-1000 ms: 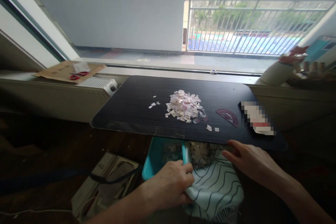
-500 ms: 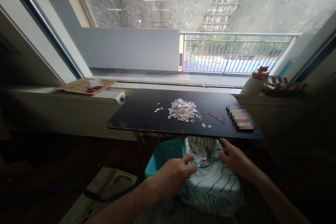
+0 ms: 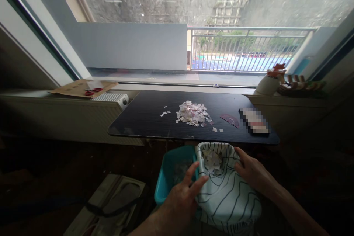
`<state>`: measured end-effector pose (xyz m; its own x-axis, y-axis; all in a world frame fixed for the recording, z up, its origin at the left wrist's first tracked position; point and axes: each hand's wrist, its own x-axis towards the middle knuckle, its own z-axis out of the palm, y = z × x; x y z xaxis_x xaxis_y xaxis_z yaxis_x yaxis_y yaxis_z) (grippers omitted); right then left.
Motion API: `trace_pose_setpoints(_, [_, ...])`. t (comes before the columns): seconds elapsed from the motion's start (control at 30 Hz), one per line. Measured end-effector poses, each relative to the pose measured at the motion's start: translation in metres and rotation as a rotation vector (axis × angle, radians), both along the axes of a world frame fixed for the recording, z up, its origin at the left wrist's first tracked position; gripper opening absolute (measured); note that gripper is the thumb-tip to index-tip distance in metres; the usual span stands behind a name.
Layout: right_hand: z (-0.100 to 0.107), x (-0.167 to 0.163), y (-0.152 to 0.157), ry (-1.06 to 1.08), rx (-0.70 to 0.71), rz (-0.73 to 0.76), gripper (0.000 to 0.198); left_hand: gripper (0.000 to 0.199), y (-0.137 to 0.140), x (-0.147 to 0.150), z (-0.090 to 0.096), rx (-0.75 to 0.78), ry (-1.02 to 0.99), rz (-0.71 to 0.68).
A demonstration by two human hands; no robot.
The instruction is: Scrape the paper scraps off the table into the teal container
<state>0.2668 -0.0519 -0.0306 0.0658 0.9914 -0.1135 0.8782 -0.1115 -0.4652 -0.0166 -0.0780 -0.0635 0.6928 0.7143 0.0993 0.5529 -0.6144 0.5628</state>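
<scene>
A bin lined with white cloth with dark wavy lines (image 3: 229, 199) stands in front of me, with pale paper scraps (image 3: 212, 161) inside. My left hand (image 3: 179, 195) is at its left rim, thumb and forefinger spread apart and touching or nearly touching the cloth. On the right rim, my right hand (image 3: 254, 173) grips the cloth edge between thumb and fingers; some fingers are hidden. A teal bin (image 3: 163, 177) sits against the left side, partly behind my left hand, with something indistinct inside.
On the black table (image 3: 138, 118) lie a heap of small paper pieces (image 3: 192, 112), a purple protractor (image 3: 229, 120) and a blurred-out flat object (image 3: 254, 121). Red scissors (image 3: 93, 91) lie on brown paper (image 3: 72, 88) at the left sill. A white pot (image 3: 267, 85) stands right.
My left hand has loosened, its thumb and forefinger now farther apart. The cloth lies smoother around the rim and more of the teal bin's inside shows. My view has shifted slightly.
</scene>
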Motion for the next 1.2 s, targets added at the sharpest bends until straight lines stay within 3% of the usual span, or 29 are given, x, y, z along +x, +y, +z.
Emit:
trace_pose_setpoints(0.1, [-0.001,0.004,0.001,-0.002,-0.054,0.007,0.055,0.078,-0.001,-0.008,-0.003,-0.022,-0.13,0.17])
trace_pose_setpoints(0.17, [-0.001,0.006,0.002,0.014,-0.06,0.017,0.055,0.075,0.0,-0.015,-0.003,-0.054,-0.13,0.183])
trace_pose_setpoints(0.4, [0.0,0.004,-0.004,0.036,-0.03,0.006,0.054,0.096,0.006,-0.019,0.002,-0.096,0.197,0.104])
trace_pose_setpoints(0.67, [0.006,-0.003,-0.007,0.023,0.002,0.0,0.052,0.092,-0.003,-0.006,0.017,0.167,0.421,-0.079])
trace_pose_setpoints(0.73, [0.007,-0.004,-0.004,0.022,0.015,0.016,0.05,0.086,-0.003,-0.002,0.026,0.21,0.477,-0.211])
trace_pose_setpoints(0.83, [0.005,-0.006,-0.001,0.016,0.032,0.009,0.049,0.062,0.002,0.004,0.04,0.244,0.465,-0.38])
trace_pose_setpoints(0.93, [0.001,-0.005,0.0,0.023,0.006,-0.006,0.05,0.026,0.011,0.007,0.047,0.211,0.422,-0.458])
trace_pose_setpoints(1.0, [-0.002,-0.004,0.0,0.037,-0.032,0.0,0.051,0.013,0.012,0.009,0.046,0.203,0.404,-0.461])
trace_pose_setpoints(1.2, [-0.004,0.001,0.0,0.003,-0.154,0.026,0.054,0.034,0.006,0.022,0.038,0.202,0.463,-0.379])
